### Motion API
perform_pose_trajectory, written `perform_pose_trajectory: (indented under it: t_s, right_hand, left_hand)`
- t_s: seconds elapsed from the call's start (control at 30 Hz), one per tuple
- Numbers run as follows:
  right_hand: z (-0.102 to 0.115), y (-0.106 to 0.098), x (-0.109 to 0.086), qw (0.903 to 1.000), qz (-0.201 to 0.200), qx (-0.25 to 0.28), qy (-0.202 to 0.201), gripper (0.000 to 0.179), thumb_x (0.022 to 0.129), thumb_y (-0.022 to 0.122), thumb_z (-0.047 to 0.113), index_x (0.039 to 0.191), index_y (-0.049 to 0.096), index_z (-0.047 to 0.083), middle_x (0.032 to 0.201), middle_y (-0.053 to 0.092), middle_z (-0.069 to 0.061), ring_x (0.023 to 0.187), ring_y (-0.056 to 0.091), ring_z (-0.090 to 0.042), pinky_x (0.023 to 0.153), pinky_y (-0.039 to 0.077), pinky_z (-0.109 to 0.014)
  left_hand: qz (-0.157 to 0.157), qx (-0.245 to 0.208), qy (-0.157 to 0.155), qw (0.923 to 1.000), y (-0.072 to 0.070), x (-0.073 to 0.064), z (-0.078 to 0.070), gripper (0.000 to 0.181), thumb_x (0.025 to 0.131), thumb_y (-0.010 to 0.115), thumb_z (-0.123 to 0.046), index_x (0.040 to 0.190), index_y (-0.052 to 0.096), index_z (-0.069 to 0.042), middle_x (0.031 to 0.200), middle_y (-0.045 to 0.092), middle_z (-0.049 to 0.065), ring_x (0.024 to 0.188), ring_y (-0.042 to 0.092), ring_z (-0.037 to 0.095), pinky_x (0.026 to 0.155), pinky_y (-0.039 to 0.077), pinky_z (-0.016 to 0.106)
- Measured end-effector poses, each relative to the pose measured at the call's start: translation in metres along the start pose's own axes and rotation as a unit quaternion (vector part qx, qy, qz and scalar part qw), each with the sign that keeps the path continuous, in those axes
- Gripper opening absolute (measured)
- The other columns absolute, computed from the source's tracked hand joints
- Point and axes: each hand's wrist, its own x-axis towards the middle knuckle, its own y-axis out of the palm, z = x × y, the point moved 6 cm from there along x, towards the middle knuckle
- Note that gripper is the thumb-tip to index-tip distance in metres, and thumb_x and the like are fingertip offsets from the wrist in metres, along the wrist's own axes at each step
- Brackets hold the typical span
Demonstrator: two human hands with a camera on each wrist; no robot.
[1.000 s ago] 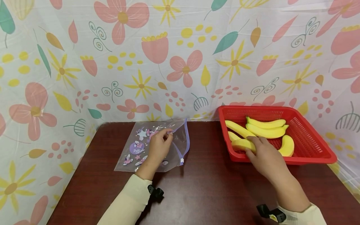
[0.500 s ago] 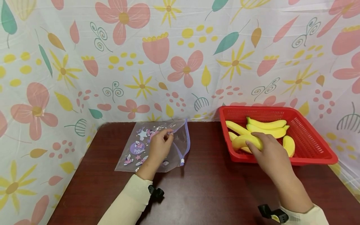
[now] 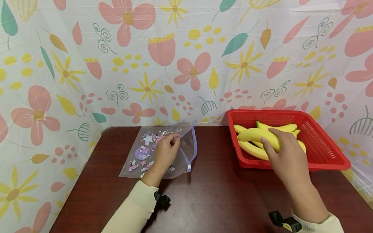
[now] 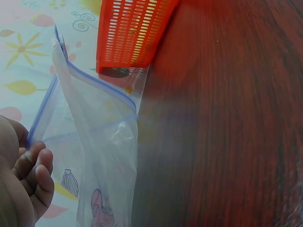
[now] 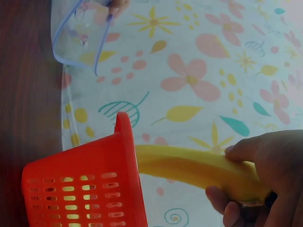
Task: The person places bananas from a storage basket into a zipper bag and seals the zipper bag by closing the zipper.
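Observation:
My left hand [image 3: 166, 149] pinches the purple-edged rim of a clear zip bag [image 3: 186, 147] printed with pink and purple cartoon figures. The bag's mouth gapes toward the right, and its white slider [image 3: 189, 167] sits at the near corner. In the left wrist view the thumb and fingers meet at the purple zip strip [image 4: 45, 109]. My right hand [image 3: 287, 155] grips one end of a yellow banana [image 3: 259, 135], raised over the red basket [image 3: 326, 155]. Seen from the right wrist, the banana [image 5: 189, 165] stands above the basket's rim. Several more bananas [image 3: 252, 149] lie inside, partly hidden.
The dark wooden table [image 3: 212, 194] spreads between bag and basket. Behind it hangs a floral cloth [image 3: 192, 42], close to the far side of the bag and basket. A black wrist camera [image 3: 161, 198] is strapped to each cream-sleeved arm.
My right hand has lifted the banana up from among the others and shifted slightly to the right, uncovering bananas beneath. My left hand and the bag have stayed in place.

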Motion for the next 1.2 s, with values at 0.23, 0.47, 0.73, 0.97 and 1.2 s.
perform_pose_trajectory:
  t_s: [0.23,0.47,0.73,0.97,1.2]
  right_hand:
    - [0.017,-0.005,-0.003,0.9979,-0.040,0.043,-0.026,0.051,0.096,0.068,0.026,0.142,0.056,0.009,0.133,0.055,-0.023,0.120,0.048,-0.041,0.093,0.042,-0.064]
    - [0.035,0.002,-0.008,0.9955,-0.026,0.064,-0.065,0.052,0.093,0.070,0.020,0.143,0.055,0.012,0.136,0.053,-0.019,0.118,0.049,-0.037,0.088,0.048,-0.059]
    - [0.053,0.016,-0.013,0.9888,0.010,0.105,-0.106,0.056,0.091,0.070,0.012,0.144,0.055,0.019,0.133,0.054,-0.010,0.104,0.048,-0.019,0.076,0.041,-0.015]
    - [0.065,0.032,-0.015,0.9787,0.037,0.147,-0.138,0.055,0.094,0.068,0.013,0.147,0.053,0.023,0.134,0.057,-0.008,0.111,0.051,-0.021,0.089,0.038,-0.017]
    - [0.077,0.052,-0.018,0.9704,0.054,0.176,-0.157,0.053,0.095,0.069,0.015,0.145,0.055,0.024,0.133,0.060,-0.004,0.108,0.051,-0.013,0.090,0.039,-0.011]
  left_hand:
    - [-0.001,0.000,0.001,1.0000,0.000,0.000,0.000,0.020,0.094,0.064,-0.015,0.107,0.077,-0.009,0.067,0.061,0.000,0.054,0.045,0.008,0.052,0.038,0.024]
    - [0.003,0.003,0.000,1.0000,0.001,-0.001,0.001,0.021,0.094,0.063,-0.016,0.108,0.077,-0.009,0.067,0.060,0.000,0.053,0.045,0.008,0.052,0.038,0.024]
    - [0.006,0.007,-0.001,1.0000,0.002,0.000,0.000,0.020,0.095,0.063,-0.016,0.107,0.077,-0.010,0.066,0.060,0.000,0.054,0.045,0.008,0.053,0.038,0.025]
    - [0.004,0.005,-0.001,1.0000,0.002,0.000,0.000,0.020,0.094,0.063,-0.016,0.107,0.077,-0.010,0.066,0.060,0.000,0.054,0.045,0.008,0.054,0.038,0.024]
    - [0.004,0.002,0.003,1.0000,0.001,0.000,0.000,0.020,0.094,0.063,-0.016,0.107,0.077,-0.008,0.065,0.060,0.000,0.052,0.044,0.007,0.052,0.038,0.023]
